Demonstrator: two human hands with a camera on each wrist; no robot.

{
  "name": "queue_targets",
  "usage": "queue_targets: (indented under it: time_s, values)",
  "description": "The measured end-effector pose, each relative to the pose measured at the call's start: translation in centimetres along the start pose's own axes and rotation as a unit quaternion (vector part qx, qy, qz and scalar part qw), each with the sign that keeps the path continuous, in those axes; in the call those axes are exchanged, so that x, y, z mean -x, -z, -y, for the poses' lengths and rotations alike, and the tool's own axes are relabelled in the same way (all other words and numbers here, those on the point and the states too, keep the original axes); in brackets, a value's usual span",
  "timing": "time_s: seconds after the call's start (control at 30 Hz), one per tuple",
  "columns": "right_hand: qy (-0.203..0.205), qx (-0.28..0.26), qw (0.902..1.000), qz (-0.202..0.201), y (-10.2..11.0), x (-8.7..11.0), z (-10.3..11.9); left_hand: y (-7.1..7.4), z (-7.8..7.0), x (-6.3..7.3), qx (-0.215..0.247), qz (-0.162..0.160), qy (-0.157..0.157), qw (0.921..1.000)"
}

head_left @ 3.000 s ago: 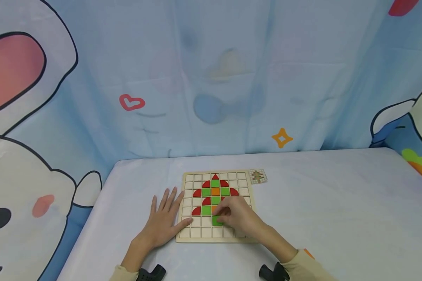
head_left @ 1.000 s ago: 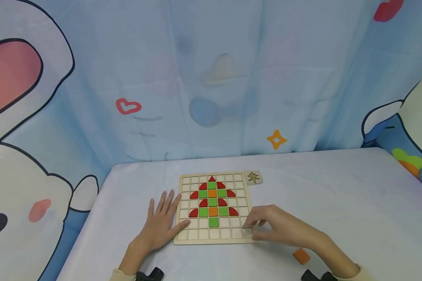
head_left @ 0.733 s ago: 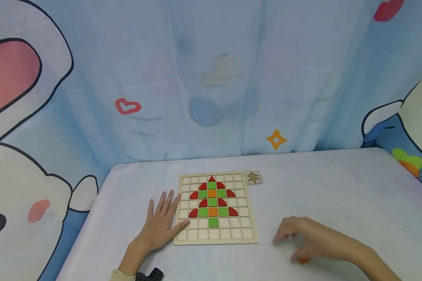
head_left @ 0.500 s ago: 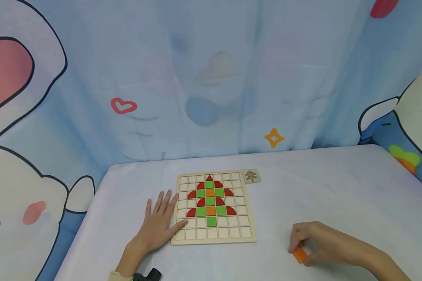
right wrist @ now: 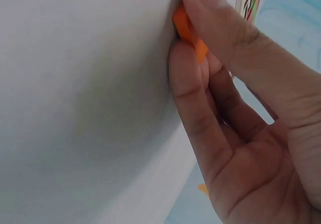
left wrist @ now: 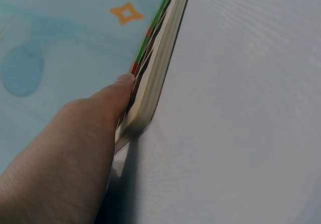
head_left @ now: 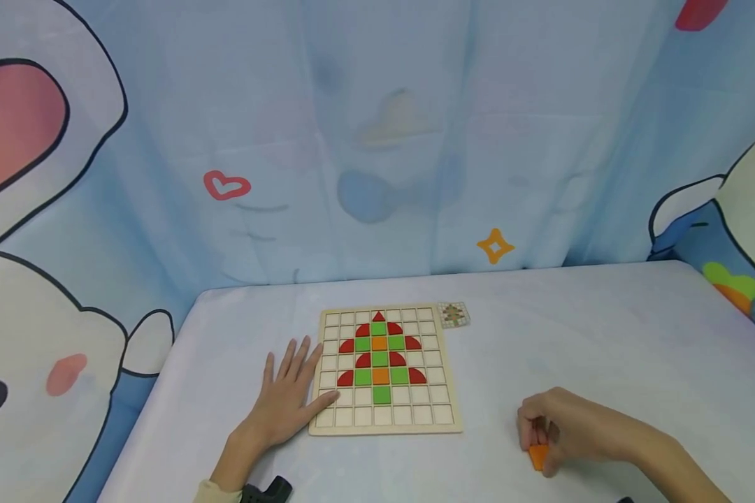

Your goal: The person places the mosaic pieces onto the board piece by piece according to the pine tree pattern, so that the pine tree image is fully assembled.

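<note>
Flat on the table lies a wooden grid board point(head_left: 421, 417) with red, green and orange pieces set in it in a tree shape. My left hand point(head_left: 281, 407) rests at the board's left side with fingers spread; its thumb lies over the rim, also seen in the left wrist view. Well to the right of the board, my right hand point(head_left: 579, 427) pinches an orange square tile point(head_left: 537, 456) between thumb and fingers, low at the table surface. In the right wrist view the tile point(right wrist: 186, 25) shows between the thumb and a fingertip.
A small pattern card point(head_left: 454, 315) with a tree picture touches the board's upper right corner. The white-covered table point(head_left: 604, 335) ends at a blue printed curtain point(head_left: 384, 140) behind. A black device point(head_left: 268, 490) sits at the left wrist.
My right hand has moved from over the board to the lower right and taken hold of the orange tile lying there. The left hand stays at the board's edge.
</note>
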State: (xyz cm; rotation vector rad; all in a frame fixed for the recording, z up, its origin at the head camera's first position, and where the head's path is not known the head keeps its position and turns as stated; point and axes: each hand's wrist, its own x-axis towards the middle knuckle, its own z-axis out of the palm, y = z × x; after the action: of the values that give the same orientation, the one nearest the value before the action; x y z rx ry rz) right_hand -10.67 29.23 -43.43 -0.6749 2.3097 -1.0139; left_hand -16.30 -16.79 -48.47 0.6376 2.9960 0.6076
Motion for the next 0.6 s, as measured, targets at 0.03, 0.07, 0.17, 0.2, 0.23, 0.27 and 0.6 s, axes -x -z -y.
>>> queue_targets:
  time_s: [0.03, 0.07, 0.17, 0.2, 0.23, 0.27, 0.6]
  values:
    - [-0.004, 0.001, 1.0000, 0.001, 0.0, -0.1, 0.1, 0.1, 0.0, 0.0, 0.000, 0.002, 0.001, 1.0000]
    - [-0.012, 0.000, 0.9999, 0.004, 0.1, -0.2, 0.2, 0.1, 0.0, 0.0, -0.002, 0.004, 0.002, 1.0000]
    - [-0.019, -0.003, 0.9997, 0.011, 0.2, -0.4, 0.4, 0.2, 0.0, 0.1, -0.002, 0.005, 0.002, 1.0000]
    - [-0.020, -0.006, 0.9997, 0.014, 0.2, -0.5, 0.5, 0.2, 0.0, 0.1, -0.002, 0.004, 0.002, 1.0000]
    - [-0.015, -0.010, 0.9997, 0.017, 0.2, -0.5, 0.5, 0.2, -0.1, 0.1, -0.002, 0.004, 0.003, 1.0000]
    - [-0.011, -0.015, 0.9996, 0.020, 0.2, -0.6, 0.5, 0.2, -0.1, 0.1, -0.003, 0.003, 0.003, 1.0000]
    - [0.036, 0.028, 0.9989, 0.009, -0.1, -2.9, 2.2, 0.3, -0.1, 0.1, 0.003, -0.002, -0.007, 1.0000]
